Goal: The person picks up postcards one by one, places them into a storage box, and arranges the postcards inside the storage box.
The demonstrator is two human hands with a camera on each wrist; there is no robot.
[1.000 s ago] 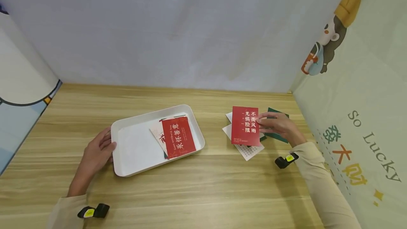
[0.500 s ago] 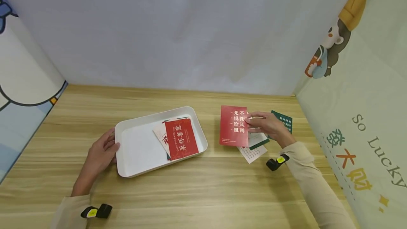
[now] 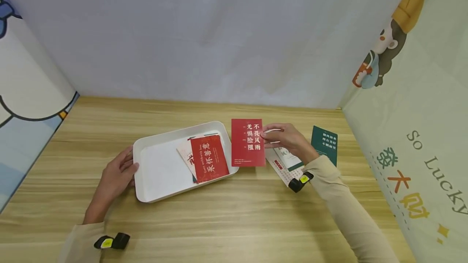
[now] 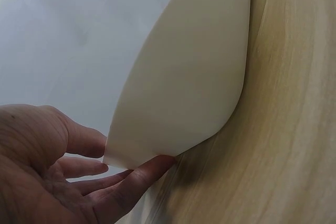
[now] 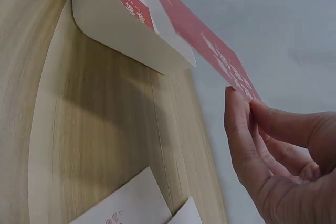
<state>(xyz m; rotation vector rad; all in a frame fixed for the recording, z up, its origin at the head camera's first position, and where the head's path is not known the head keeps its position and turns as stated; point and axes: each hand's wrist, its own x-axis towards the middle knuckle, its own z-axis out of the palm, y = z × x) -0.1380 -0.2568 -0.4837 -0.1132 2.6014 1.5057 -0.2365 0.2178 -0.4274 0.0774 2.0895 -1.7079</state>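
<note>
In the head view my right hand (image 3: 287, 139) pinches a red card (image 3: 247, 143) with white characters by its right edge, between thumb and fingers. The card is lifted, just at the right end of a white tray (image 3: 157, 196). My left hand (image 3: 116, 175) holds the tray's left end; in the left wrist view its fingers (image 4: 152, 174) touch the tray's outer wall near a corner. Inside the tray, toward its right end, another red card (image 3: 210, 159) lies over a cream card (image 3: 185, 159) and a mostly hidden green edge.
Right of the tray, partly under my right forearm, lie overlapping white cards (image 3: 279, 169), one with a green edge. A dark green card (image 3: 324, 145) lies farther right on the wooden table (image 3: 204, 230). Cloth walls (image 3: 183, 52) stand behind and at the sides.
My right hand has carried the red card leftward from above the loose cards to the tray's right end, uncovering more of those cards. The left hand stays at the tray.
</note>
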